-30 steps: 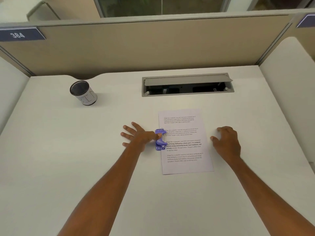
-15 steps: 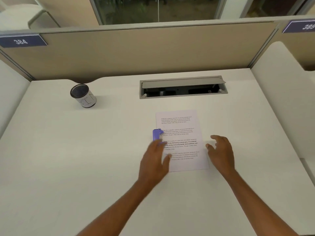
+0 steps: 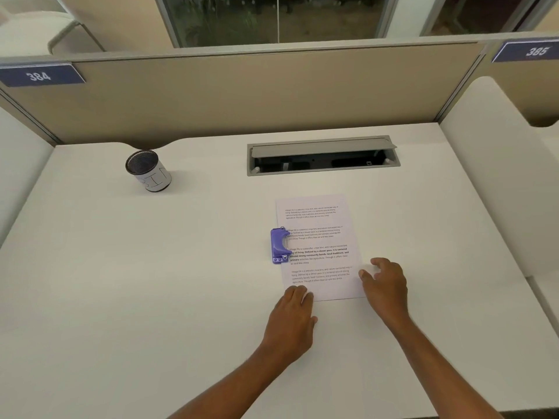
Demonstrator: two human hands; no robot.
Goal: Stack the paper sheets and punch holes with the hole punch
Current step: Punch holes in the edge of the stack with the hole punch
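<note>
White printed paper sheets (image 3: pixel 320 237) lie in a neat pile at the middle of the white desk (image 3: pixel 151 297). A purple hole punch (image 3: pixel 279 245) sits on the pile's left edge, halfway along it, with the paper in its slot. My left hand (image 3: pixel 292 319) rests at the pile's near left corner, fingertips touching the paper, holding nothing. My right hand (image 3: pixel 385 287) is at the pile's near right edge, fingers spread and curled, thumb touching the paper edge.
A black mesh cup (image 3: pixel 148 170) with a white label stands at the back left. An open grey cable tray (image 3: pixel 323 155) is set into the desk behind the paper. A beige partition (image 3: pixel 242 95) closes the back; white side panels flank the desk.
My left hand left the hole punch and moved back and right to the paper's near left corner. My right hand shifted slightly toward me along the right edge. The punch stayed.
</note>
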